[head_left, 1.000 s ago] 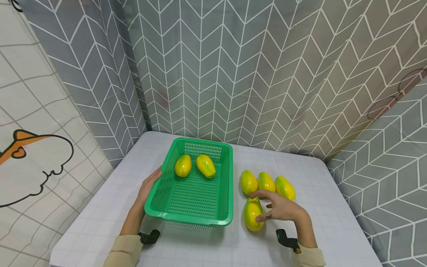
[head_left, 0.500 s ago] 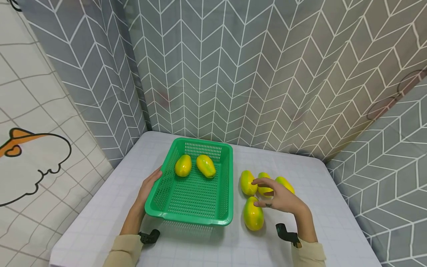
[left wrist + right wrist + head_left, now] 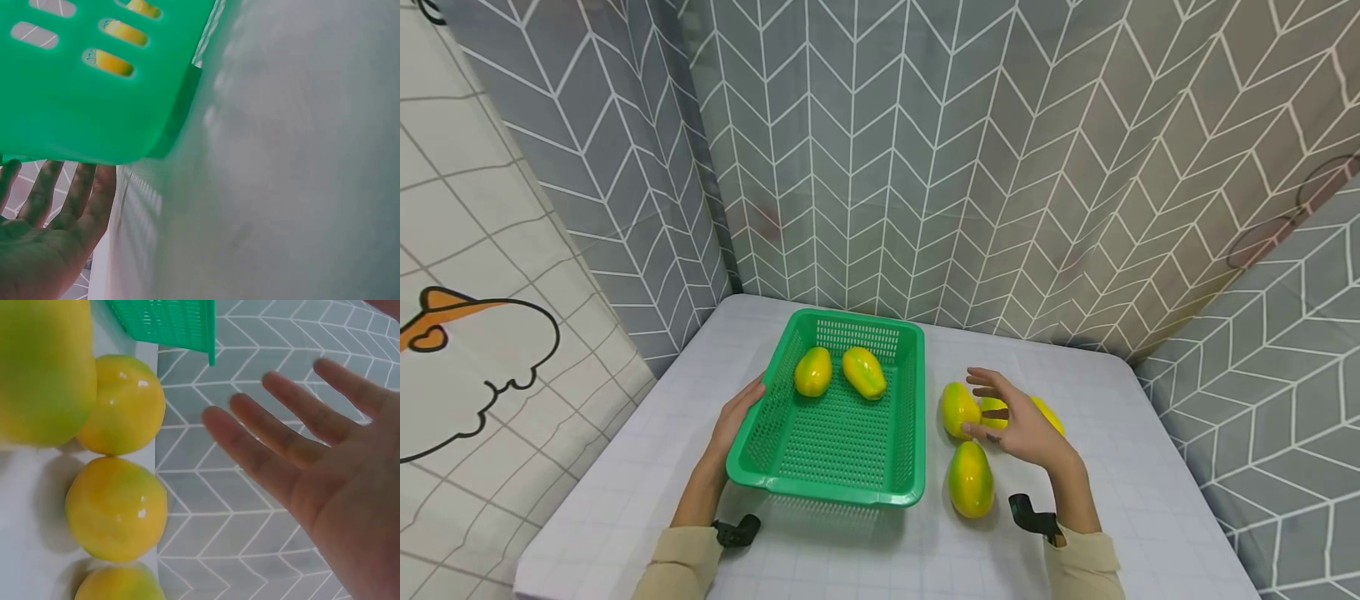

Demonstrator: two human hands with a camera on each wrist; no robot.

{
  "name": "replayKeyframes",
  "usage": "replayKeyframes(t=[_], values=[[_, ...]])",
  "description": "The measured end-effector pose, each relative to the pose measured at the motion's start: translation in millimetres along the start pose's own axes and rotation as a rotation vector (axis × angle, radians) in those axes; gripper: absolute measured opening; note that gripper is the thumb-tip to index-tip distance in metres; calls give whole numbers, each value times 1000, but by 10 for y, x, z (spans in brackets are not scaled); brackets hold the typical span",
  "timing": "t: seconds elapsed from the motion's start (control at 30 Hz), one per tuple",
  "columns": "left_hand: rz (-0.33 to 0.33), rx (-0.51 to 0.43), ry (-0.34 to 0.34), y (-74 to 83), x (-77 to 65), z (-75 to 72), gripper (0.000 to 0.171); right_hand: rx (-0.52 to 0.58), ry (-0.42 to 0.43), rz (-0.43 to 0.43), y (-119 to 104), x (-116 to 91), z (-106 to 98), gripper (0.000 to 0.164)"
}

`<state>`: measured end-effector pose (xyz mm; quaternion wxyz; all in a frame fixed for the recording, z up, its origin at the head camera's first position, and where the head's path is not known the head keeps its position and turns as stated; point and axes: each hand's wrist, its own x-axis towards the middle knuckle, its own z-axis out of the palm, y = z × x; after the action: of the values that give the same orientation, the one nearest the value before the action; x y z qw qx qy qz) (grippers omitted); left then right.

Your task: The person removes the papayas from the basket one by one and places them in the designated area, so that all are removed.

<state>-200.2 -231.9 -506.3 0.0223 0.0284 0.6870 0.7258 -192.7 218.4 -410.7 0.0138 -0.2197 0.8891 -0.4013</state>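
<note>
A green plastic basket (image 3: 835,446) stands on the left half of the table with two yellow-green papayas inside, one on the left (image 3: 812,372) and one tilted (image 3: 864,373). My left hand (image 3: 733,422) rests against the basket's left side, its fingers extended along the rim in the left wrist view. To the right of the basket, my right hand (image 3: 1028,427) hovers with spread fingers over a row of papayas, holding nothing. Of that row, the left papaya (image 3: 957,407) shows best; the middle (image 3: 993,412) and right ones are partly hidden. A larger-looking papaya (image 3: 971,482) lies nearer me.
A white table (image 3: 1150,467) with a faint grid carries everything. Grey curtains (image 3: 865,167) with white chevron lines hang behind it and on the right. At the left is a white checked cloth (image 3: 482,233) with a cartoon print.
My right hand has moved away from the front papaya, back over the row, and its fingers have spread. The left hand and the basket have stayed in place.
</note>
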Motion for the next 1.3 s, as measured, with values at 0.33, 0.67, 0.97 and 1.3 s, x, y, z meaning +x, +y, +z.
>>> replayKeyframes(t=[0.33,0.67,0.97,1.3], values=[[7,34,-2,-1,-9,21,65,-15,94,-5,-108,162,42,80],[10,46,-3,4,-5,28,65,-41,151,24,-283,336,73,78],[-26,46,22,12,5,19,64,-4,138,-9,-363,455,97,76],[-28,54,19,0,4,5,65,19,116,-20,-496,598,148,76]])
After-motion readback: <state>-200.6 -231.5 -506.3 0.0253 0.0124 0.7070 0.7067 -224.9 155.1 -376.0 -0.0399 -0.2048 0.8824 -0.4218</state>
